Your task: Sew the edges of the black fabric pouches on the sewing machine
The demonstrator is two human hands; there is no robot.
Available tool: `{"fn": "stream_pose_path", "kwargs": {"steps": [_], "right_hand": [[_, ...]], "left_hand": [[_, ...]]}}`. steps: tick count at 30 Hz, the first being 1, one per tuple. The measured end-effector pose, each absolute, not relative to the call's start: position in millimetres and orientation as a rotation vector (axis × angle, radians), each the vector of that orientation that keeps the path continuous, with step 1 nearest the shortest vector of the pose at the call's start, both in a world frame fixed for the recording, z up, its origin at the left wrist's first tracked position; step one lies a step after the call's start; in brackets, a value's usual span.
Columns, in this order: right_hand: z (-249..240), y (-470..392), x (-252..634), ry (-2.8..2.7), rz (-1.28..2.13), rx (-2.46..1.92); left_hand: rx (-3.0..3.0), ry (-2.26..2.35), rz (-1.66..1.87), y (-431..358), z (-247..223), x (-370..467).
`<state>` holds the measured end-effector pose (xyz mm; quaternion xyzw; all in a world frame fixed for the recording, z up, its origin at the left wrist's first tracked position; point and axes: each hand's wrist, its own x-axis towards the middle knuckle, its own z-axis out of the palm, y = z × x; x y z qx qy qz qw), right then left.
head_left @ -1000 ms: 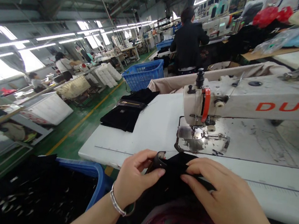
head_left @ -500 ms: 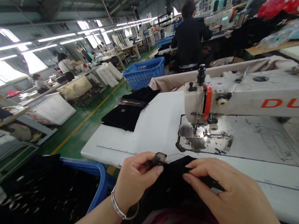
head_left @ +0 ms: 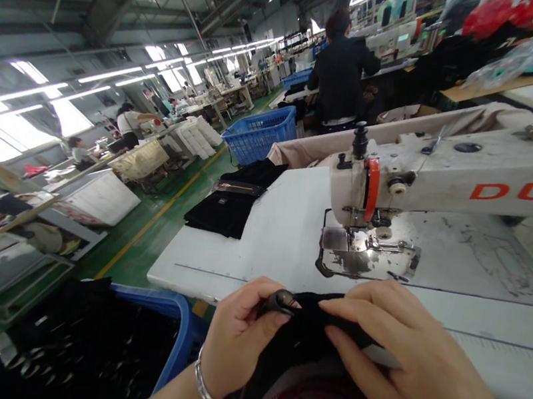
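Note:
A piece of black fabric (head_left: 298,333) is stretched between my two hands at the front edge of the white sewing table. My left hand (head_left: 244,324), with a silver bangle at the wrist, pinches its rolled, dark end between thumb and forefinger. On the other side, my right hand (head_left: 390,340) grips the fabric between thumb and fingertips. Just beyond my hands is the sewing machine (head_left: 369,189), its metal needle plate (head_left: 362,252) bare. Folded black pieces with a zip (head_left: 233,201) lie at the table's left end.
A blue basket (head_left: 183,328) of black pieces stands at the lower left. Another blue basket (head_left: 261,133) is on the floor behind the table (head_left: 290,210). Beige cloth (head_left: 305,145) lines the table's far side. A person in dark clothing (head_left: 341,73) works farther back.
The fabric between my hands is lower and more bunched, its raised peak gone. My right hand's fingers have shifted slightly left along it. The view has tilted slightly.

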<state>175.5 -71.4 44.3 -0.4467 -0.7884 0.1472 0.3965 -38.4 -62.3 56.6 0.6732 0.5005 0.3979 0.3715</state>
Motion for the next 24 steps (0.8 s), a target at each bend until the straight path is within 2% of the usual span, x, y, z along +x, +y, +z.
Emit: {"fn": "stream_pose_path", "kwargs": {"steps": [10, 18, 24], "right_hand": [[58, -75, 165, -1.934, 0.253, -0.997], [60, -72, 169, -1.849, 0.668, -1.219], [60, -66, 165, -1.887, 0.751, -1.285]], "left_hand": [[1.831, 1.301, 1.032, -70, 67, -34], [1.695, 1.237, 1.102, -69, 66, -32], [1.432, 1.250, 1.185, -66, 60, -27]]}}
